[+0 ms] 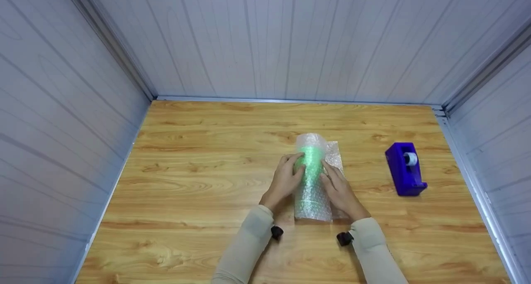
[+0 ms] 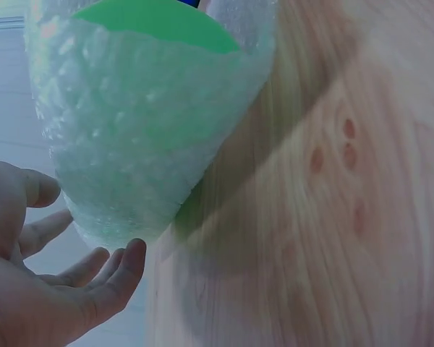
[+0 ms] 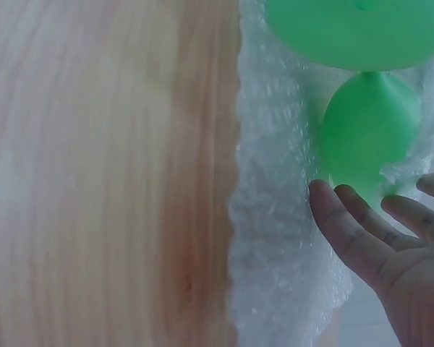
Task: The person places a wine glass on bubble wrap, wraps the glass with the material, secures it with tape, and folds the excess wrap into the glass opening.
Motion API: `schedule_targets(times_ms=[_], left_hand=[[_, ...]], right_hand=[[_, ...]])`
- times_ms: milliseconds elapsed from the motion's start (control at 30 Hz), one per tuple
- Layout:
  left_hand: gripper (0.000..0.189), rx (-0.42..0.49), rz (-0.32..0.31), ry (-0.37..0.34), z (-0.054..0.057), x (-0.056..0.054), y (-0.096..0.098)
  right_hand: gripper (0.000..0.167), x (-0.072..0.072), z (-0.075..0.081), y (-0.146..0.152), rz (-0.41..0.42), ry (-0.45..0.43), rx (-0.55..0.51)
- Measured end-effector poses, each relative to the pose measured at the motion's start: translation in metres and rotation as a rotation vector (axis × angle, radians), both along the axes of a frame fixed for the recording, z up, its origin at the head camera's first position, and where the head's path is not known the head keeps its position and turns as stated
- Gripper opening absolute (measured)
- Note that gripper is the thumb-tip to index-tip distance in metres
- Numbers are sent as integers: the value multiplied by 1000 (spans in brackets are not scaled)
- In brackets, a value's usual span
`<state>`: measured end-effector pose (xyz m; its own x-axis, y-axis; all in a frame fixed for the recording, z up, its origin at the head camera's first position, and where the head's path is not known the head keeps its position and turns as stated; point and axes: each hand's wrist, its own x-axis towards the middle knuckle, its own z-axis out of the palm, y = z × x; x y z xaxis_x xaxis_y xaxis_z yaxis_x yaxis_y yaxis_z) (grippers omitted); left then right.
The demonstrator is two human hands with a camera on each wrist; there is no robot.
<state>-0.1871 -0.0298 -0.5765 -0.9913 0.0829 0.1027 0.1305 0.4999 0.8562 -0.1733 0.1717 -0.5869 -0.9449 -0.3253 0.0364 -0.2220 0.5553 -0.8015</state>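
Note:
A green goblet-shaped thing (image 3: 372, 119), with a flat disc and a rounded bowl, lies inside clear bubble wrap (image 1: 312, 207) on the table. The wrap forms a tube around it, and a loose flap spreads flat on the right. My left hand (image 1: 286, 178) touches the tube's left side with loosely bent fingers. On the opposite side, my right hand (image 1: 339, 188) rests its extended fingers against the wrap. In the left wrist view, the left fingertips (image 2: 134, 253) lie by the wrap's edge. The bowl's far end is hidden under the wrap.
To the right, a blue tape dispenser (image 1: 404, 170) with a roll of clear tape stands on the wooden table (image 1: 199, 172). White panel walls (image 1: 265, 43) enclose the table at the back and both sides.

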Motion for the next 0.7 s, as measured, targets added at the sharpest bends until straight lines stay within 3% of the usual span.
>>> schedule_targets(times_ms=[400,700], left_hand=[[42,-16,-20,-3,2,0,1],[43,-60,-50,52,2,1,2]], right_hand=[[65,-1,-1,0,17,-84,-52],[59,1,-1,-2,19,-108,-39]])
